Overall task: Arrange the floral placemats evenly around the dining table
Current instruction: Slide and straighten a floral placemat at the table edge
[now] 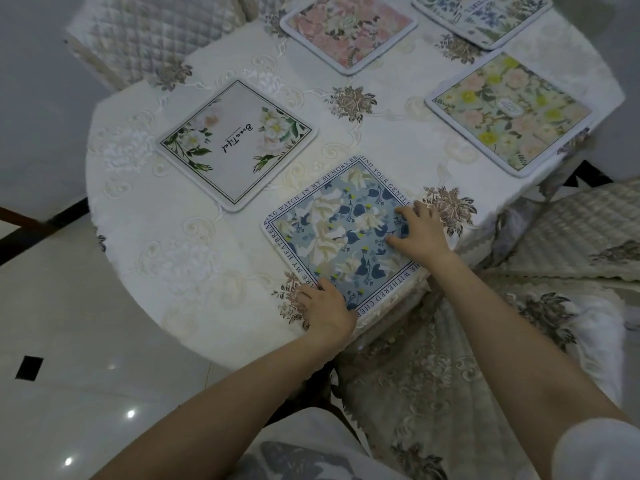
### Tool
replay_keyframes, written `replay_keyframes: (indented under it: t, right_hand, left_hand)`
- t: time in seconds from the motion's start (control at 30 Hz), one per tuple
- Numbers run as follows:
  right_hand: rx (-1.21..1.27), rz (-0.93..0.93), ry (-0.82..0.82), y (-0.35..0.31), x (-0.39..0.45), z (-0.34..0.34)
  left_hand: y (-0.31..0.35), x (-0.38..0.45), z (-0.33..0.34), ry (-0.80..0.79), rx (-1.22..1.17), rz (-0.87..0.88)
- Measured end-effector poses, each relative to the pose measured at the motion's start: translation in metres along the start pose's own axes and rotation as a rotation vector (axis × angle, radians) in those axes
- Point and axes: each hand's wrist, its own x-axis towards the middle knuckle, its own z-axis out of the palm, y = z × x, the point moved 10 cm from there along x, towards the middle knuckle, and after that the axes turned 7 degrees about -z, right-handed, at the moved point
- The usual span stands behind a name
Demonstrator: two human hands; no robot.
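Several square floral placemats lie on a round table draped in a cream embroidered cloth (pixel 180 244). Nearest me is a blue-and-cream mat (pixel 332 233) with lettering round its border. My left hand (pixel 325 313) lies flat on its near-left corner, fingers apart. My right hand (pixel 420 230) presses flat on its right side, fingers spread. A white mat (pixel 239 143) with the word "Beautiful" sits to the left. A pink mat (pixel 349 27) lies at the back, a blue-green mat (pixel 485 17) at the far right corner, and a yellow-pink mat (pixel 509 112) on the right.
A quilted chair back (pixel 152 32) stands behind the table at the upper left. A padded chair seat (pixel 575 233) sits to the right and another covered chair (pixel 433 368) is directly below my arms. Glossy white floor tiles (pixel 69 341) stretch to the left.
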Motion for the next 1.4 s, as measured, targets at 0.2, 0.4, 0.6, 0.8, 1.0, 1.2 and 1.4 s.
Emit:
replay_keyframes:
  t: [0.2,0.4,0.6,0.8,1.0,1.2,1.4]
  right_hand:
    - [-0.136,-0.058,-0.041,-0.027,-0.017,0.026]
    - [-0.22,-0.105,-0.063,-0.066,-0.048,0.06]
    - [-0.229,-0.062,-0.042,-0.09,-0.07,0.072]
    - [-0.107,-0.073,0.096,-0.126,-0.078,0.039]
    - [-0.046,-0.116,0.238,-0.203,-0.09,0.017]
    - [-0.047,-0.115,0.338,-0.295,-0.103,0.029]
    - [0.004,-0.042,0.382,-0.374,-0.12,0.08]
  left_hand:
    - [0.001,0.007,-0.009,0.284,0.331,0.234]
    - [0.001,0.021,-0.005,0.301,0.396,0.474]
    - [-0.004,0.022,-0.017,0.284,0.371,0.583]
    - [-0.017,0.011,-0.087,0.417,0.268,0.721]
    - [-0.067,0.002,-0.18,0.576,0.09,0.777]
    - [-0.145,0.007,-0.244,0.579,0.062,0.834]
    - [-0.237,0.033,-0.278,0.525,0.128,0.813]
